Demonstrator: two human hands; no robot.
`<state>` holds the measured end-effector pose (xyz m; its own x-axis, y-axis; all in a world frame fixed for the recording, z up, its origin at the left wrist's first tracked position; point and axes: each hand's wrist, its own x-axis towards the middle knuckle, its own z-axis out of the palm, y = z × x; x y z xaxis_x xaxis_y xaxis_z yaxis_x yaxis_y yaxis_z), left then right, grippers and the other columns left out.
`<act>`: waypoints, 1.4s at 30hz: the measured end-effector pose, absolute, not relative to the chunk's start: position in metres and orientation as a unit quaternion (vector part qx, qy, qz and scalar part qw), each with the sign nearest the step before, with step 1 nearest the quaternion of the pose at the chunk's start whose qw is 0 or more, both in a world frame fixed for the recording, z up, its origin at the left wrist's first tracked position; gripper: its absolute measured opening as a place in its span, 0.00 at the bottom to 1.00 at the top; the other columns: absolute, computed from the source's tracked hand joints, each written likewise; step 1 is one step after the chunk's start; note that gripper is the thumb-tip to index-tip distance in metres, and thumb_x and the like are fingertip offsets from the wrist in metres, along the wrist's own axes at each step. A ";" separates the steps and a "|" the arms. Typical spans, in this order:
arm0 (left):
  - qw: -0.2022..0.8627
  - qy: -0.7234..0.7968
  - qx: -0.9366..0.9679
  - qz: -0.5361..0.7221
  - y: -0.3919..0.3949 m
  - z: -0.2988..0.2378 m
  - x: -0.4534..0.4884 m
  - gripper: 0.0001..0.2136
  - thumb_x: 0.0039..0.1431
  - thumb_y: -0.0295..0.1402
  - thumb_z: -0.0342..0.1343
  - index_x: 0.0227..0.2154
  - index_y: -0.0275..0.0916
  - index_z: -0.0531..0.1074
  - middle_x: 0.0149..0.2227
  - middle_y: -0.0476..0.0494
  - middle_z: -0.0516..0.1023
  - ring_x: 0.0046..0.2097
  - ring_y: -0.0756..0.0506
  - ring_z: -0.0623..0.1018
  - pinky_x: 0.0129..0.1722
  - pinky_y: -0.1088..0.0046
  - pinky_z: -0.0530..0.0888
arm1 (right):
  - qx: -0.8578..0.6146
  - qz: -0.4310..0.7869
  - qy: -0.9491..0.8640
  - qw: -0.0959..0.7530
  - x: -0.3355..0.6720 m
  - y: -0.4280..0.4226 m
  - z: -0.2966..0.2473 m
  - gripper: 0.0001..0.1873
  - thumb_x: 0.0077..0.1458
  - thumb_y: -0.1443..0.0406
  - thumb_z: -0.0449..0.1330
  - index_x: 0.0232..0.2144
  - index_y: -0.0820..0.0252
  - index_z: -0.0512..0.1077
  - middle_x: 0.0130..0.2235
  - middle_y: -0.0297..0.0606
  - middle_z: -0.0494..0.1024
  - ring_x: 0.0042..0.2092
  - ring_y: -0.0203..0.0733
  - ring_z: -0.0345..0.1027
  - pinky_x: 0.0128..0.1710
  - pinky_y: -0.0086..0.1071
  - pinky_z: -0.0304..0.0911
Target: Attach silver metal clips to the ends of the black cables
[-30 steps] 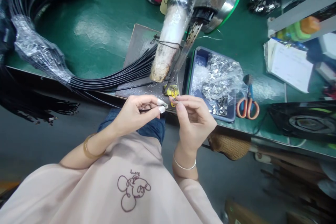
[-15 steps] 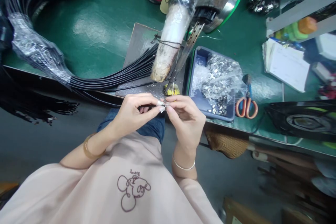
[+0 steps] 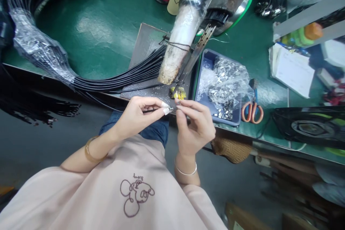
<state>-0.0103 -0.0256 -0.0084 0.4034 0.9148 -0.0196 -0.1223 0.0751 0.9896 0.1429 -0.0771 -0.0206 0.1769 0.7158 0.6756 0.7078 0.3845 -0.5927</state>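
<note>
My left hand (image 3: 144, 113) pinches the end of a black cable (image 3: 152, 110) between thumb and forefinger, both tips wrapped in white. A small metal connector (image 3: 171, 109) juts out past those fingertips. Just to its right is my right hand (image 3: 195, 122), thumb and fingers drawn together. Whatever lies between them is too small to make out. Above both hands, a soldering iron (image 3: 202, 43) with a perforated metal sleeve points down toward a yellow piece (image 3: 178, 92) on a grey board (image 3: 140, 48).
A bundle of black cables (image 3: 107, 83) runs in from the left. Right of the board stands a blue tray (image 3: 237, 120) with bagged metal parts, then orange-handled scissors (image 3: 252, 111). A white plastic-wrapped tube (image 3: 172, 54) hangs low over the board. A notepad (image 3: 292, 68) lies farther right.
My right hand has shifted slightly right and its fingertips have come away from the connector. The left hand keeps its hold on the cable. The whole view has shifted a little.
</note>
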 end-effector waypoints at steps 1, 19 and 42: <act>0.637 0.368 0.539 0.411 -0.025 -0.008 -0.010 0.04 0.53 0.29 0.63 0.27 0.34 0.80 0.26 0.46 0.80 0.27 0.52 0.75 0.29 0.80 0.75 | -0.555 0.020 -0.640 0.531 0.146 -0.077 -0.018 0.12 0.58 0.74 0.66 0.40 0.52 0.79 0.42 0.34 0.83 0.44 0.40 0.80 0.45 0.37 0.79; 0.689 0.377 0.499 0.367 -0.018 -0.007 -0.005 0.05 0.48 0.31 0.62 0.24 0.34 0.77 0.19 0.53 0.65 0.23 0.55 0.61 0.23 0.79 0.60 | -0.517 -0.043 -0.677 0.522 0.153 -0.080 -0.014 0.14 0.56 0.76 0.67 0.41 0.54 0.78 0.41 0.34 0.85 0.42 0.39 0.81 0.44 0.35 0.77; 0.659 0.395 0.511 0.386 -0.013 -0.006 -0.004 0.06 0.49 0.31 0.61 0.20 0.35 0.76 0.22 0.48 0.74 0.26 0.52 0.69 0.28 0.77 0.68 | -0.522 0.044 -0.676 0.518 0.150 -0.074 -0.023 0.10 0.57 0.74 0.65 0.35 0.55 0.73 0.40 0.35 0.86 0.41 0.39 0.82 0.42 0.34 0.79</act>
